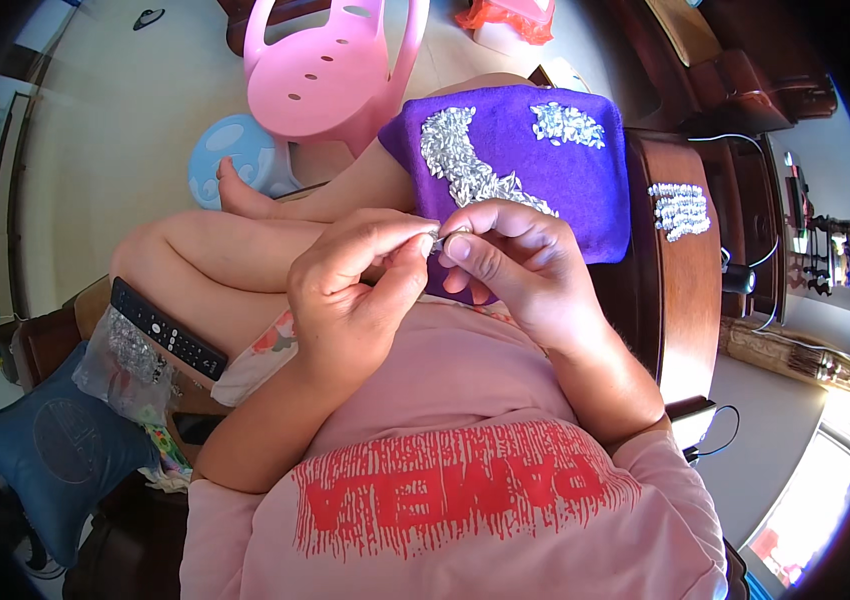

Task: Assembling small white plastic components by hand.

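Item in hand: one small silvery piece (442,236), pinched where the fingertips of both hands meet, just below the near edge of a purple cloth (585,190); too small to tell its exact kind. Stock on the cloth: a long curved heap of silvery pieces (460,160) at 12 o'clock of the hands, a smaller heap (567,124) at 1 o'clock. On the dark wooden table (690,300) beside the cloth, at 2 o'clock, a compact cluster of pieces laid in neat rows (680,209) — by its order, probably the finished lot, small against the loose heaps, so most of the work appears left to do. Left hand (350,290): raised before the chest, thumb and forefinger closed tight on the piece, remaining fingers curled under, forearm coming in from 7 o'clock. Right hand (520,265): opposite it and touching at the tips, thumb and forefinger clamped on the same piece, other fingers folded loosely, forearm coming in from 5 o'clock. Surroundings: at 9 o'clock of the hands a black remote control (167,328) lies beside the person's thigh, touching a clear plastic bag (130,365) with more silvery contents; a blue cushion (55,450) at 8 o'clock; a pink plastic chair (330,70) and a light blue stool (235,155) on the floor at 11 o'clock — well apart from the hands.
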